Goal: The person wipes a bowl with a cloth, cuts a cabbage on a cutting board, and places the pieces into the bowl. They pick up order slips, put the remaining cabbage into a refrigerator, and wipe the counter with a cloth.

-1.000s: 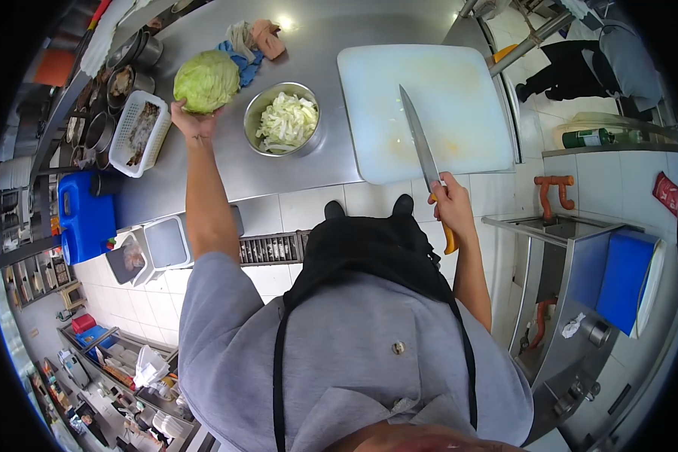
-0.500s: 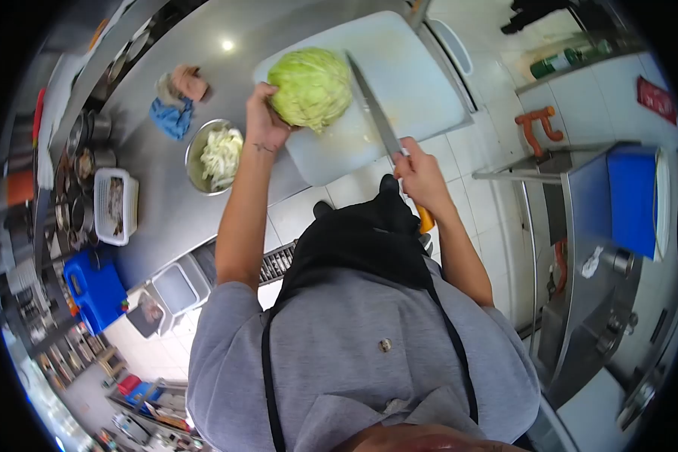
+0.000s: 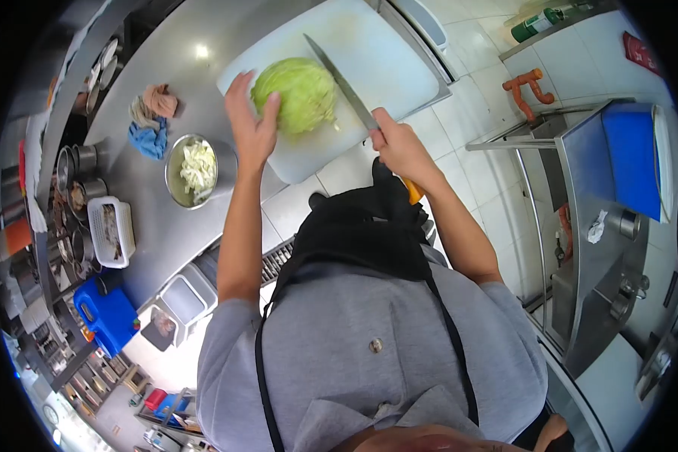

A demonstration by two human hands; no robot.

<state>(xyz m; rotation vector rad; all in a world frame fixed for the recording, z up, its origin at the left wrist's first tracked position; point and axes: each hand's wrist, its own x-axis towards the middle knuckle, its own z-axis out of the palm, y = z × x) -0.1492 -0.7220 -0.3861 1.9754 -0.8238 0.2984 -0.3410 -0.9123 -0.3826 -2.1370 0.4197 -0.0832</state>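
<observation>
A pale green cabbage rests on the left part of a white cutting board. My left hand is open at its left side, thumb and fingers spread apart, the thumb tip overlapping the leaves. In my right hand is a large kitchen knife. Its long blade points away from me over the board, just right of the cabbage, and the orange end of its handle shows below my fist. Left of my left wrist stands a metal bowl of cut pale cabbage pieces.
Blue, grey and pink cloths lie on the steel counter beyond the bowl. A white plastic basket sits farther left, near a blue jerrycan. To the right are a steel sink unit and a blue panel.
My left hand has loosened from the cabbage and spread open at its left side. The knife stays in my right hand, beside the cabbage. The whole view has shifted somewhat.
</observation>
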